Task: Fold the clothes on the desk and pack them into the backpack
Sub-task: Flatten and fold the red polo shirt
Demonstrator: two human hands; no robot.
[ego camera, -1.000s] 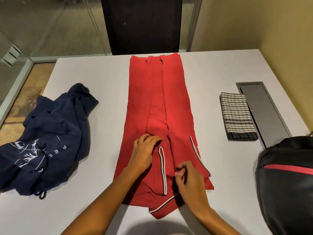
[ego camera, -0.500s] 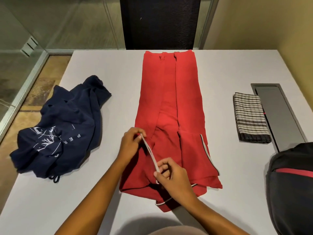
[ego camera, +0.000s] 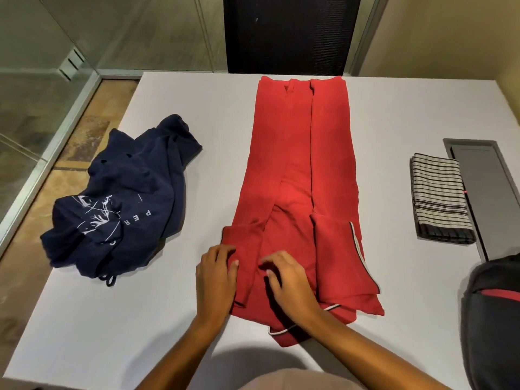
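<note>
Well, the crumpled navy blue printed garment (ego camera: 121,198) lies at the left of the white surface (ego camera: 197,122). My left hand (ego camera: 216,274) curls round the tucked sleeve edge of the long red knit shirt (ego camera: 301,164); my right hand (ego camera: 289,280) rests bent-fingered on it, grip unclear. Tugging unevenly could skew the fold, bulking it for the black backpack (ego camera: 492,319) at right

White worktop (ego camera: 197,108): red garment (ego camera: 298,153) flat at centre, crumpled navy garment (ego camera: 135,192) left, folded checked cloth (ego camera: 439,195) right beside grey hatch (ego camera: 484,192), black backpack (ego camera: 495,319) at near-right edge.
</note>
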